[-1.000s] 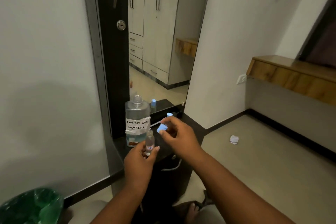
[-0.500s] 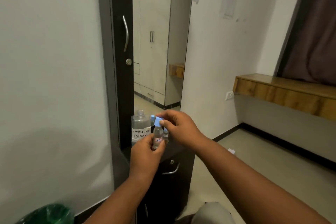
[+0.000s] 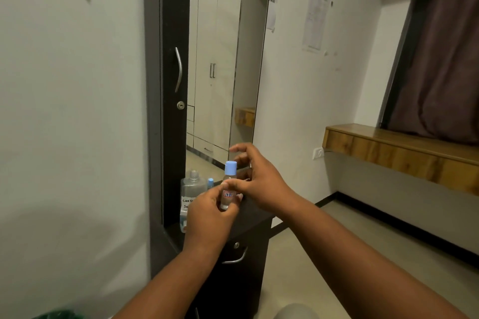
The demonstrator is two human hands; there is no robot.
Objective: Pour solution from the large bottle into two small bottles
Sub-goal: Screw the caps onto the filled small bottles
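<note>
- Left hand [image 3: 207,211] pinches a small bottle [image 3: 228,195] by its lower body, thumb and fingers closed around it; bottle upright, held above the front of the dark worktop [image 3: 255,211].
- Small bottle: clear, a white label with red border reading "17B", and a light blue cap [image 3: 230,168] seated on its neck. Fill level cannot be told.
- Right hand [image 3: 259,176] just beside the small bottle on its right — fingers spread and loosely curled, index raised above the cap, nothing gripped. Thumb tip lies close to the bottle near the label; contact cannot be told.
- Large bottle [image 3: 190,197] stands upright on the worktop behind the left hand, next to the black cabinet door [image 3: 171,85]. Clear plastic, neck open with no cap on it, handwritten label partly hidden by the hand.
- A second blue-capped small bottle [image 3: 210,183] stands between the large bottle and the held one — only its top shows.
- Behind the worktop: a tall mirror [image 3: 220,59] reflecting pale wardrobe doors.
- Surroundings: a wooden shelf [image 3: 401,147] along the right wall under a dark curtain [image 3: 440,59]; a paper sheet [image 3: 317,15] headed "WS 12" on the wall; a metal drawer handle [image 3: 236,258] on the front of the unit below the worktop.
</note>
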